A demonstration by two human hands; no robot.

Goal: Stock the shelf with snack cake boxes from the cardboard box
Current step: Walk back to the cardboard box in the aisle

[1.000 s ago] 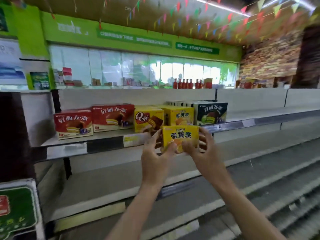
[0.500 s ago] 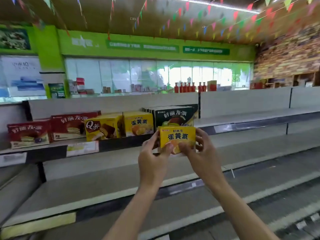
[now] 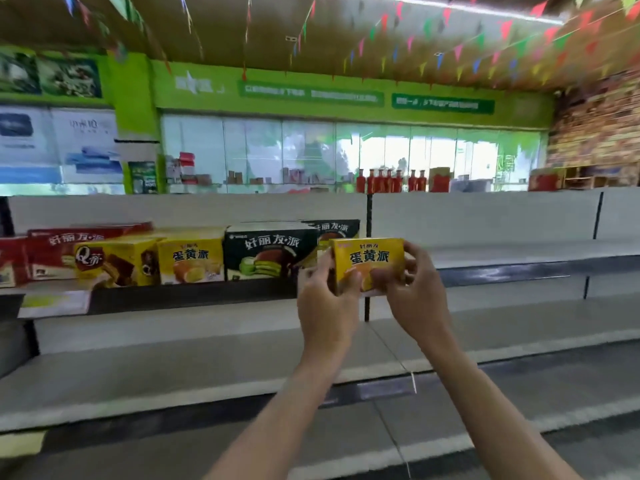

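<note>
I hold a small yellow snack cake box (image 3: 369, 259) upright in front of the top shelf (image 3: 502, 258). My left hand (image 3: 327, 303) grips its left side and my right hand (image 3: 414, 296) grips its right side. The box hangs just right of the row on the shelf: a dark green-cake box (image 3: 268, 251), a yellow box (image 3: 190, 259), a yellow-and-brown Q box (image 3: 114, 265) and red boxes (image 3: 52, 251). Another dark box (image 3: 337, 230) stands behind, partly hidden by my box. The cardboard box is out of view.
The top shelf to the right of the row is bare. Lower grey shelves (image 3: 207, 368) step down toward me. A black upright divider (image 3: 369, 216) splits the shelf back panel behind my hands. Red bottles (image 3: 391, 180) stand far behind.
The view has swung right along the shelf, so the stocked boxes slid left. My hands have carried the yellow box rightward, past the dark green-cake box and up to shelf level.
</note>
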